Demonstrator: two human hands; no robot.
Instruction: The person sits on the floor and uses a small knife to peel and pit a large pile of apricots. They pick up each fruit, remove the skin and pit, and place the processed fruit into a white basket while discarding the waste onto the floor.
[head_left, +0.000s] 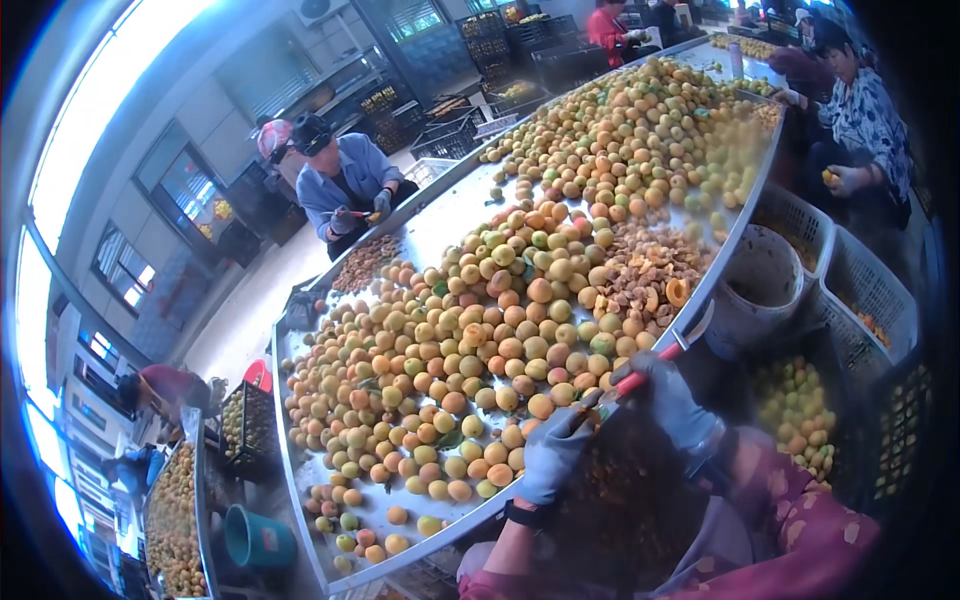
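Observation:
My right hand (671, 401), in a grey-white work glove, grips a knife by its red handle (643, 373). The knife's curved metal blade (702, 324) points up and away, past the table rim. Close beside it, at the near rim, my left hand (555, 454) is gloved too, with dark-stained fingertips drawn together. Whatever may be between those fingers is mostly hidden. Before me a heap of whole apricots (450, 367) spreads over the metal sorting table (442, 232). Right of them lies a pile of pits (637, 281), with a cut apricot half (677, 292) on it.
A raised metal rim (465, 525) edges the table. At right are a stained white bucket (757, 274), a white plastic basket (870, 277) and a crate of apricots (799, 412). A teal bucket (259, 536) stands lower left. Co-workers sit across (345, 180) and far right (862, 127).

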